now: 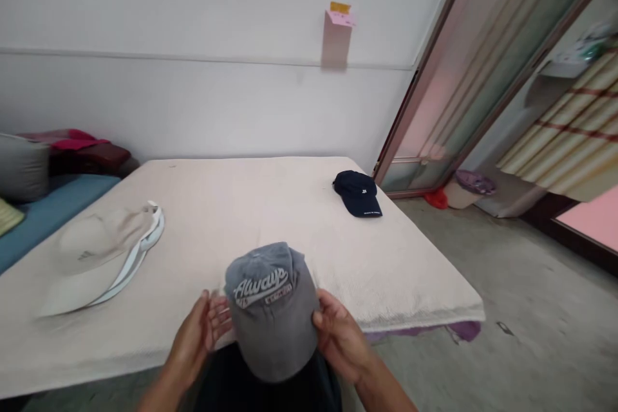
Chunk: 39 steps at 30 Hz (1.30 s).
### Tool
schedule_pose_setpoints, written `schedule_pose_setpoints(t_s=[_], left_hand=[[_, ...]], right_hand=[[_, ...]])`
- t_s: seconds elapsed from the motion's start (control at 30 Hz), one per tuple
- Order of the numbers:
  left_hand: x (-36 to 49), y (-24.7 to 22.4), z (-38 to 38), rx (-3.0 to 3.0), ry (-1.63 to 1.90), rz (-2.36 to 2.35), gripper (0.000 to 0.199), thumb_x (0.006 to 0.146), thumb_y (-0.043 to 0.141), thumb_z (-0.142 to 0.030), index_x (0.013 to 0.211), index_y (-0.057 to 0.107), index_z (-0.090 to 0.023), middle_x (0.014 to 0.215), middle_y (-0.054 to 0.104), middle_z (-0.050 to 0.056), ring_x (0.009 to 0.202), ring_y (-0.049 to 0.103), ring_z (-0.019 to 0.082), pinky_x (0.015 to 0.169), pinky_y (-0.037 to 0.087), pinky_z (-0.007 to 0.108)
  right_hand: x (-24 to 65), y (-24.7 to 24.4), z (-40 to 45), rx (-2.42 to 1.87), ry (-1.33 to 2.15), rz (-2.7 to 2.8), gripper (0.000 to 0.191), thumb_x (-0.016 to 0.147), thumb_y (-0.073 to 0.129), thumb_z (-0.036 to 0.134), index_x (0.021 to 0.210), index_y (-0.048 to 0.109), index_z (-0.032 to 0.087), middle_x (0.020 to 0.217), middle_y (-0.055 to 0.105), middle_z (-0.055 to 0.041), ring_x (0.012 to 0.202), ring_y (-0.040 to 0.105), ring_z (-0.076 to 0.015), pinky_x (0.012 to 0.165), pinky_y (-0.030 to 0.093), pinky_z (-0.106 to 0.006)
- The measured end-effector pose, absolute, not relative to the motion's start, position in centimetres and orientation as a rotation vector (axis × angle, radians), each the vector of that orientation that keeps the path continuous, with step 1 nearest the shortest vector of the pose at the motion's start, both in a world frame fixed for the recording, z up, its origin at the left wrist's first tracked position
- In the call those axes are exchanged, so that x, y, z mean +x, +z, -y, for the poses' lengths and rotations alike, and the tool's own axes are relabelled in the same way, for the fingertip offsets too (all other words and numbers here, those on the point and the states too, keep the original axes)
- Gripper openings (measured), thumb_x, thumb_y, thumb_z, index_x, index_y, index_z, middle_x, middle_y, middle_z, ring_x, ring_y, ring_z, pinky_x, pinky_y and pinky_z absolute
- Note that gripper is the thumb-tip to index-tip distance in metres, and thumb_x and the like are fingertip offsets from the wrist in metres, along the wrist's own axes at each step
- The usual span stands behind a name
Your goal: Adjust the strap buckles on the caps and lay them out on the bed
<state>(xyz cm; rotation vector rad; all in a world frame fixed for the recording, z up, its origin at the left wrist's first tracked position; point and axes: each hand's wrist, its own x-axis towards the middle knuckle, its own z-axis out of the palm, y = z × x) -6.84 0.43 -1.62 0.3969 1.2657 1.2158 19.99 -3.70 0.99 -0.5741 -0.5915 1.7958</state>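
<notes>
A grey baseball cap (275, 335) with raised "Always" lettering on its front is held above my lap, its brim pointing down toward me. My right hand (340, 335) pinches the cap's right edge between thumb and fingers. On the other side, my left hand (197, 328) has its fingers stretched out beside the cap; whether the fingertips touch it I cannot tell. A navy cap (356, 193) lies at the far right of the cream-covered surface (241, 206). To the left, a beige cap (91, 264) lies over a white-brimmed one (138, 254).
Beyond the surface stands a white wall (217, 109) with a pink paper (340, 18) taped to it. A grey cushion (22, 167) is at far left. On the right are a sliding door frame (410, 103), a bin (463, 193) and the concrete floor (531, 290).
</notes>
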Motion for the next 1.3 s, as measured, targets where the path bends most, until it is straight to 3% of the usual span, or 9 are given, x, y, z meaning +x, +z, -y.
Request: schedule_pose_setpoints(t_s=[0.1, 0.3, 0.43, 0.53, 0.7, 1.0, 1.07, 1.17, 1.3], left_hand=[[-6.1, -4.9, -1.8, 0.696, 1.194, -1.408, 0.035, 0.073, 0.066, -0.046, 0.085, 0.063, -0.014, 0.085, 0.071, 0.010, 0.072, 0.067, 0.023, 0.054, 0.053, 0.030], [-5.8, -7.3, -3.3, 1.035, 1.134, -1.612, 0.041, 0.079, 0.054, -0.057, 0.087, 0.061, -0.018, 0.061, 0.063, 0.000, 0.043, 0.048, 0.012, 0.043, 0.039, 0.023], [-5.9, -8.0, -3.1, 1.017, 1.166, -1.612, 0.039, 0.078, 0.055, -0.057, 0.088, 0.061, -0.019, 0.062, 0.062, 0.000, 0.046, 0.048, 0.013, 0.044, 0.039, 0.023], [-6.0, -8.4, -2.9, 1.019, 1.163, -1.627, 0.038, 0.079, 0.055, -0.056, 0.089, 0.061, -0.020, 0.063, 0.061, 0.000, 0.052, 0.052, 0.014, 0.046, 0.042, 0.023], [-6.0, -8.6, -2.9, 1.010, 1.150, -1.652, 0.038, 0.077, 0.057, -0.056, 0.086, 0.061, -0.020, 0.061, 0.061, 0.000, 0.052, 0.051, 0.015, 0.045, 0.042, 0.024], [-5.8, -8.8, -3.0, 0.948, 1.209, -1.613, 0.035, 0.073, 0.064, -0.053, 0.082, 0.062, -0.020, 0.059, 0.061, 0.000, 0.048, 0.049, 0.014, 0.043, 0.040, 0.023], [-5.7, -8.6, -3.0, 0.923, 1.226, -1.612, 0.034, 0.073, 0.064, -0.053, 0.081, 0.062, -0.020, 0.058, 0.061, 0.000, 0.045, 0.047, 0.013, 0.042, 0.039, 0.023], [-5.3, -8.0, -3.0, 0.947, 1.241, -1.620, 0.030, 0.077, 0.061, -0.050, 0.078, 0.062, -0.020, 0.056, 0.059, -0.001, 0.044, 0.047, 0.012, 0.041, 0.037, 0.021], [-4.8, -7.0, -3.1, 0.970, 1.283, -1.569, 0.028, 0.083, 0.055, -0.044, 0.072, 0.059, -0.019, 0.053, 0.057, -0.002, 0.041, 0.045, 0.010, 0.040, 0.034, 0.020]], right_hand=[[22.4, 2.7, -2.3, -0.592, 1.695, 0.682, 0.031, 0.073, 0.071, 0.018, 0.103, 0.065, 0.019, 0.100, 0.071, -0.0057, 0.087, 0.065, -0.0166, 0.079, 0.048, -0.027], [28.5, 6.5, -16.5, -0.504, 1.376, 0.785, 0.027, 0.074, 0.067, 0.014, 0.099, 0.065, 0.023, 0.097, 0.071, 0.0000, 0.084, 0.065, -0.0127, 0.079, 0.050, -0.025], [32.4, 4.3, -23.4, -0.760, 1.233, 0.613, 0.023, 0.080, 0.059, 0.011, 0.097, 0.064, 0.026, 0.093, 0.070, 0.0036, 0.082, 0.064, -0.0106, 0.078, 0.050, -0.025], [34.4, -0.6, -25.4, -0.946, 1.272, 0.514, 0.015, 0.084, 0.058, 0.014, 0.098, 0.063, 0.018, 0.096, 0.067, -0.0035, 0.083, 0.063, -0.0150, 0.076, 0.052, -0.031], [36.1, -6.8, -25.2, -1.185, 1.284, 0.380, 0.031, 0.091, 0.054, 0.032, 0.119, 0.054, 0.017, 0.120, 0.056, -0.0094, 0.099, 0.059, -0.0213, 0.082, 0.051, -0.042], [36.6, -7.1, -25.6, -1.313, 1.120, 0.395, 0.032, 0.091, 0.055, 0.031, 0.119, 0.054, 0.016, 0.119, 0.057, -0.0092, 0.099, 0.059, -0.0216, 0.082, 0.052, -0.042], [36.0, -7.1, -25.4, -1.350, 1.034, 0.390, 0.029, 0.090, 0.056, 0.029, 0.115, 0.055, 0.015, 0.112, 0.059, -0.0080, 0.092, 0.061, -0.0193, 0.077, 0.053, -0.038], [34.3, -6.9, -23.9, -1.413, 0.908, 0.392, 0.023, 0.080, 0.064, 0.023, 0.099, 0.056, 0.013, 0.081, 0.064, -0.0022, 0.065, 0.062, -0.0138, 0.060, 0.053, -0.028], [30.6, -6.4, -19.1, -1.439, 0.849, 0.487, 0.017, 0.070, 0.065, 0.021, 0.081, 0.055, 0.015, 0.057, 0.057, 0.0028, 0.048, 0.056, -0.0117, 0.045, 0.045, -0.022]])
